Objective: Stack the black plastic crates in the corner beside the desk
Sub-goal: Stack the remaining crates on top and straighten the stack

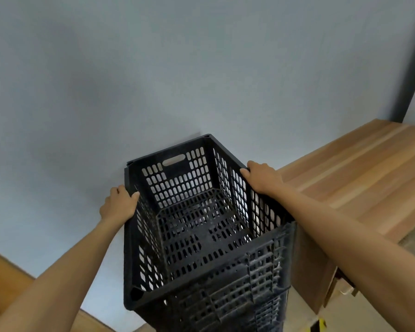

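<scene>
Black perforated plastic crate (201, 224), rectangular.

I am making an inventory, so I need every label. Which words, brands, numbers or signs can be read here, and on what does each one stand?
None can be read: the crate, the desk and the wall show no text.

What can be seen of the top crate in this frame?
The top crate is black, dusty-looking plastic with slotted walls and floor, a thick rim and an oval handle hole in its far wall. It is empty, upright and sits on more black crates below, near the wall and beside the wooden desk. The left hand grips its left rim; the right hand grips its right rim.
</scene>
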Available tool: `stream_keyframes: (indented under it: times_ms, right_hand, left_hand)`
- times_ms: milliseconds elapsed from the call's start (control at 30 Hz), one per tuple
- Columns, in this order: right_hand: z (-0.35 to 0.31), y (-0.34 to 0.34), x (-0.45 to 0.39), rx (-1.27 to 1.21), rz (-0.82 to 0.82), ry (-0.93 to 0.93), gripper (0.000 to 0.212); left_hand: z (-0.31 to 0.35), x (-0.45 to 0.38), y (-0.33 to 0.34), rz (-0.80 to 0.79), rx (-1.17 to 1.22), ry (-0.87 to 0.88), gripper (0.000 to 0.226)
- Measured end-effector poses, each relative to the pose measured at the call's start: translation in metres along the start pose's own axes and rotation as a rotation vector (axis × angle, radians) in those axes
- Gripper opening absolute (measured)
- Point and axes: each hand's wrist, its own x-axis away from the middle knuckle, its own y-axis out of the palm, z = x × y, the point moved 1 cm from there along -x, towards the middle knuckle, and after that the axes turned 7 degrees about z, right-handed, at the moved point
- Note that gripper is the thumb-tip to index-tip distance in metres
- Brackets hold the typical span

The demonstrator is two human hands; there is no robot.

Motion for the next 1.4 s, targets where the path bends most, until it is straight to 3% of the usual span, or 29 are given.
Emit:
stream_keyframes:
  times_ms: [133,333,467,600,667,733,767,967,1133,1267,1400]
  right_hand:
    - [-0.001,0.001,0.002,-0.166,-0.048,0.001,0.037]
    - [-0.002,0.005,-0.001,-0.110,-0.125,-0.263,0.052]
    - [0.002,0.008,-0.008,-0.043,-0.218,-0.354,0.048]
    - [0.004,0.006,-0.011,-0.065,-0.255,-0.385,0.056]
    - [0.005,0.007,-0.014,-0.081,-0.272,-0.410,0.059]
    - [0.006,0.009,-0.015,-0.092,-0.283,-0.414,0.061]
    - [0.007,0.009,-0.014,-0.092,-0.285,-0.411,0.061]
    - [0.006,0.005,-0.009,-0.063,-0.284,-0.424,0.059]
    - [0.007,0.001,-0.001,-0.076,-0.294,-0.434,0.056]
    - [0.009,-0.001,-0.006,-0.103,-0.270,-0.440,0.056]
    - [0.007,-0.001,-0.007,-0.128,-0.260,-0.435,0.052]
  left_hand:
    - [0.013,0.028,0.003,0.027,0.000,0.054,0.058]
    - [0.078,0.066,0.002,-0.058,-0.064,0.182,0.047]
    - [0.160,0.123,-0.018,-0.374,0.283,0.306,0.050]
    - [0.226,0.190,-0.030,-0.747,0.544,0.115,0.059]
    - [0.240,0.222,-0.016,-0.624,0.352,0.248,0.064]
    - [0.243,0.239,-0.012,-0.209,0.022,0.389,0.071]
    - [0.244,0.243,-0.012,-0.105,-0.029,0.402,0.073]
    - [0.244,0.241,-0.012,-0.038,-0.024,0.396,0.075]
    - [0.258,0.258,-0.008,0.069,-0.143,0.350,0.054]
    - [0.277,0.262,0.005,0.146,-0.151,0.247,0.082]
    - [0.278,0.263,0.011,0.212,-0.104,0.204,0.078]
